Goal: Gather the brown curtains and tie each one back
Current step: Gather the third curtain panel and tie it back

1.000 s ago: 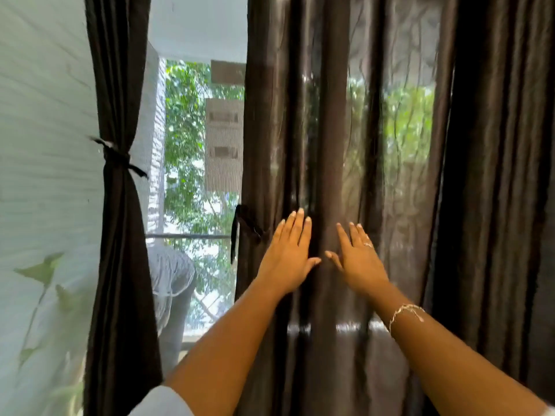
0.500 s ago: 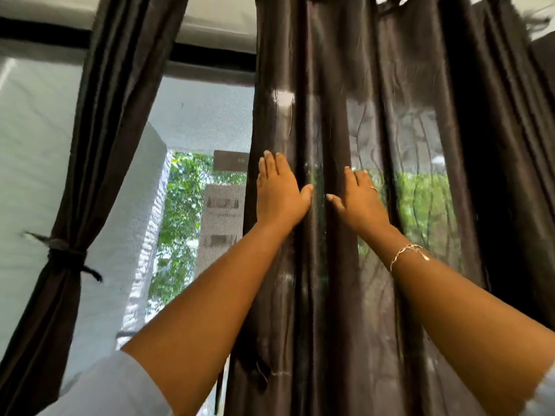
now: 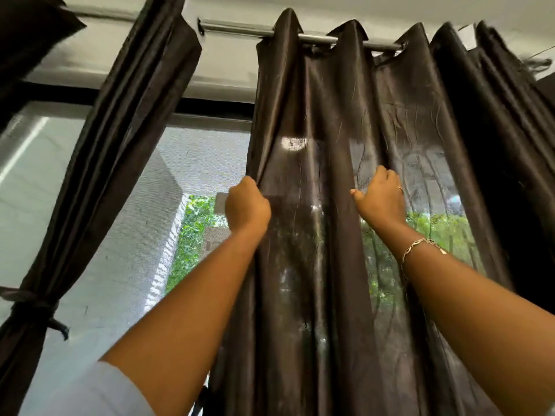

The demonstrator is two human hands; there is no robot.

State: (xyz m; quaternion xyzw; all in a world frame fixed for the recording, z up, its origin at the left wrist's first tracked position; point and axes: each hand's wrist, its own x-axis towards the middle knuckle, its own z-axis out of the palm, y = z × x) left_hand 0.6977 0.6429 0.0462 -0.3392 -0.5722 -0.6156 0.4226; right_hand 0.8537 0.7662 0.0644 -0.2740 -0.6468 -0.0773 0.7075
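left edge of brown curtain [image 3: 312, 280] is gripped by left hand [image 3: 247, 205]; a fold is clutched by right hand [image 3: 380, 202]

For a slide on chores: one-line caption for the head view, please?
The left hand and right hand grip the loose brown curtain high up; the neighbouring curtain is already tied back.

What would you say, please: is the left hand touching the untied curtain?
Touching. The head view shows the left hand gripping the untied curtain at its left edge.
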